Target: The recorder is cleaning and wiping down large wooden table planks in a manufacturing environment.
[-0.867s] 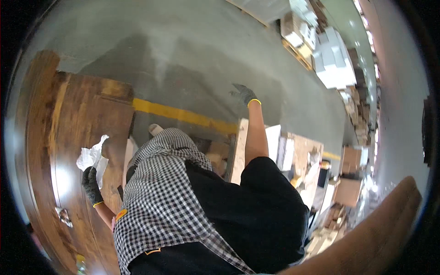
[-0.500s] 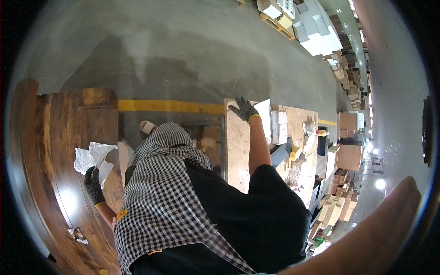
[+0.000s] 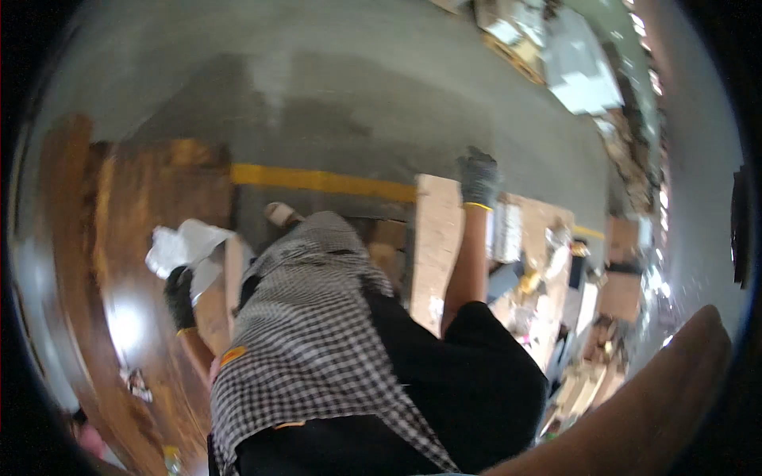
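Note:
My left hand [image 3: 180,297], in a dark grey knit glove with a yellow cuff, is closed on the lower edge of a crumpled white sheet [image 3: 168,252], thin like paper or foam wrap. The sheet lies over a dark brown wooden panel [image 3: 131,206] on my left. To the right, my right hand [image 3: 479,176], gloved the same way, is raised over the far edge of a wooden workbench [image 3: 436,230]. Motion blurs its fingers, so whether they grip anything does not show. Beside its wrist stands a white block-like thing [image 3: 508,232].
The workbench carries a dark grey box [image 3: 505,279], a yellow thing [image 3: 529,281] and loose litter. A small scrap [image 3: 136,385] lies on the brown panel. A yellow floor line [image 3: 325,181] runs beyond. Cardboard boxes [image 3: 621,295] and a loaded pallet [image 3: 512,55] stand further off.
The whole view has shifted and blurred. My right hand, spread over the workbench before, is now lifted near its far edge with the fingers drawn closer. My left hand stays at the white sheet.

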